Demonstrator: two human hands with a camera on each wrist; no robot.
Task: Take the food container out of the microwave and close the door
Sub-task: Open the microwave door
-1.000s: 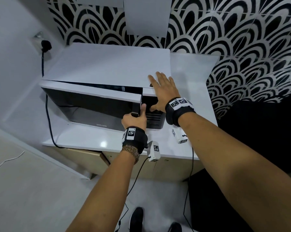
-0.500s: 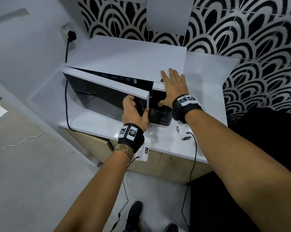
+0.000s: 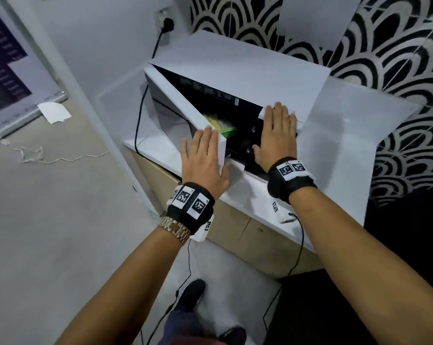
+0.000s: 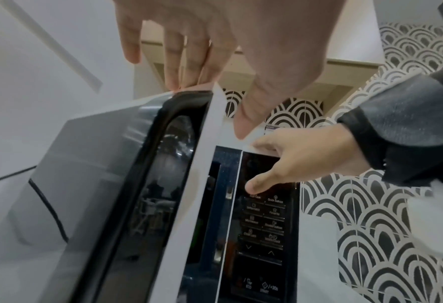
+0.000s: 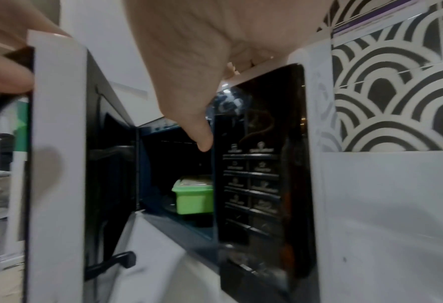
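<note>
A person stands at a white box-shaped microwave [image 3: 247, 68] on a white countertop [image 3: 335, 170], its white-framed, dark-glass door [image 3: 185, 105] swung partly open. The left hand [image 3: 203, 160] lies flat, fingers straight, on the top free edge of the door, gripping nothing. The right hand [image 3: 277, 135] rests flat, fingers extended, on the microwave's top front corner, thumb hanging down over the glossy black control panel [image 5: 254, 174]. Between the two hands, inside the dark cavity, sits the lime-green rectangular plastic food container [image 5: 193, 199], seen through the door gap; what it holds is blurred. A black power cord [image 3: 138, 120] runs down beyond the left hand. Black-and-white scalloped wall tiles [image 3: 397, 46] rise past the right hand.
</note>
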